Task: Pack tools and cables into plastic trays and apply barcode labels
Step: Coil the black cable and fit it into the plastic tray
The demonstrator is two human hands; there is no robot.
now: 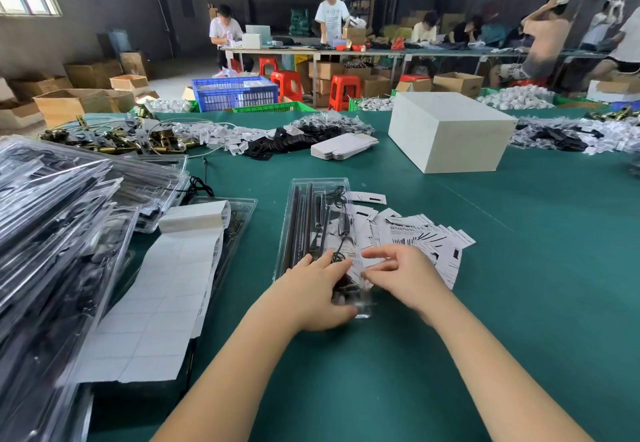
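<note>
A clear plastic tray [304,220] lies lengthwise on the green table, holding dark rod-like tools and a black cable [341,234]. My left hand [318,289] rests on the tray's near end, its fingers spread over the cable and its thumb at the tray's front edge. My right hand [398,273] is just to the right, fingers slightly bent, fingertips touching the tray's right side and the paper there. A fan of white printed cards [422,241] spreads beside the tray on the right. A long sheet of barcode label backing [162,289] lies to the left.
A tall pile of packed clear trays [59,227] fills the left side. A white box [450,130], flat cartons [343,145], and heaps of cables, tags and brass parts [145,137] lie farther back. People work at tables beyond.
</note>
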